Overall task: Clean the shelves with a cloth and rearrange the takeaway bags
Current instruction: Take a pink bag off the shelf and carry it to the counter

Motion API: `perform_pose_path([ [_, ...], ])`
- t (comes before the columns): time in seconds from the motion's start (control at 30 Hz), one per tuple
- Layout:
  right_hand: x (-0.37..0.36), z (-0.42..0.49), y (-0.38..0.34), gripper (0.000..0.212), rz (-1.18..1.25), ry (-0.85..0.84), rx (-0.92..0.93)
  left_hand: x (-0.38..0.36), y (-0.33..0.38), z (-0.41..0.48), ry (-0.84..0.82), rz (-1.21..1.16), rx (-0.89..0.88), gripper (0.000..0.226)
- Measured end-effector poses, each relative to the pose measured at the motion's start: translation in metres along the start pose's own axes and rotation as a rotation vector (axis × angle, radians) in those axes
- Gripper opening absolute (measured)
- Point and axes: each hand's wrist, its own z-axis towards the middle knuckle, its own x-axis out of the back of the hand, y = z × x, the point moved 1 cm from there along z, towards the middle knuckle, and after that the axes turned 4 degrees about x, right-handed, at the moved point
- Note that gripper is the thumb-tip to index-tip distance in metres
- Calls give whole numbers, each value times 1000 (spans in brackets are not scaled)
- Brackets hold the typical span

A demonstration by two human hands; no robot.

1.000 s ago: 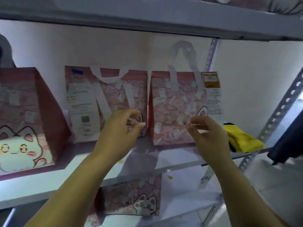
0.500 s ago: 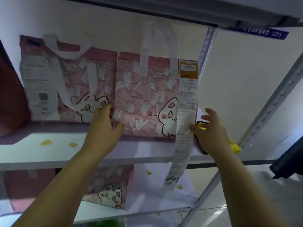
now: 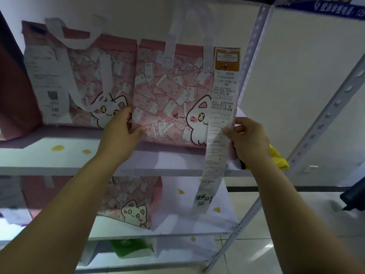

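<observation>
Bracketing the pink cat-print takeaway bag [image 3: 169, 95], upright on the middle shelf [image 3: 59, 155] with its width running left-right, the left hand [image 3: 120, 135] grips its lower left edge and the right hand [image 3: 248, 139] pinches its right edge plus hanging receipt [image 3: 216, 159], both equally near.

You can read 046 under a QR code on the white slip [image 3: 45, 80] of the left pink bag [image 3: 122, 76]. The right pink bag [image 3: 167, 91] shows 喵~ beside its cat. Its long receipt [image 3: 221, 115] reads J0354444, with handwriting at the bottom. The far blue sign [image 3: 335, 9] reads 投诉举报电话.
</observation>
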Motion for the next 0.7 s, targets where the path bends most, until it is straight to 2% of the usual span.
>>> perform_pose_path([
  [0.23,1,-4,5,12,-17,21,1,0,4,-4,10,-34,39,43],
  [0.33,4,-12,7,15,116,53,-9,4,7,-11,25,-77,54,44],
  [0.43,9,-29,4,19,232,113,-24,12,10,-22,33,-99,20,40],
  [0.7,22,-110,-16,17,249,280,16,49,15,-68,-40,-146,-70,35],
])
